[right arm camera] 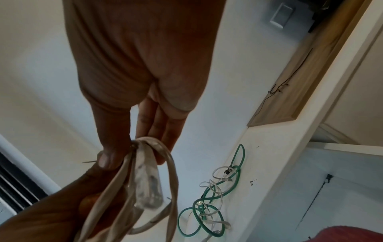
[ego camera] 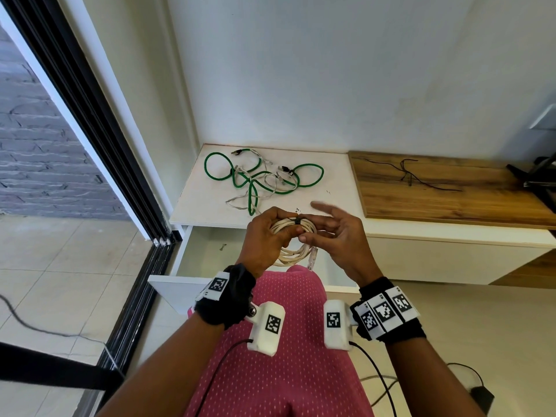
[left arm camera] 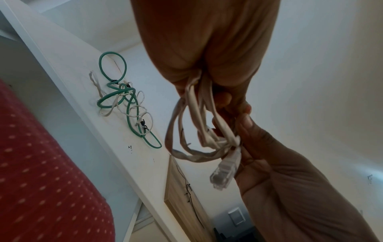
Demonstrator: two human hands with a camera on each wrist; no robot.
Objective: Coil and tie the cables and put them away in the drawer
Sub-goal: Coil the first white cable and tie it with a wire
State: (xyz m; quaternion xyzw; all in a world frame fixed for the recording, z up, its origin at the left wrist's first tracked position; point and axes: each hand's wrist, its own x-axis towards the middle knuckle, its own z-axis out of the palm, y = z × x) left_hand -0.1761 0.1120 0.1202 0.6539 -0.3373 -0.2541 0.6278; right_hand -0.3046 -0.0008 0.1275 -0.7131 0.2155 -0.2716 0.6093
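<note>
A pink dotted garment filled the nearest part of the head view, with marker-tagged wrist cameras strapped on both forearms. Just beyond it, a white cable was held in the air above the open drawer, wound into a small round coil of several loops. A black tie was wrapped across the top of the coil. A clear plug hung loose from the lower side of the coil, its wire end dangling below the loops.

The coil was gripped by the left hand, the fingers curled round the loops on its left side. The right hand was set against the coil's right side: the thumb and one finger were pinched at the bundle by the tie, while the other fingers were stretched out straight and slightly apart.

Farther back, on the white cabinet top, a green cable lay uncoiled in wide loops, tangled with a thinner white cable. To the right, thin black ties lay on a wooden board, well apart from the tangle
</note>
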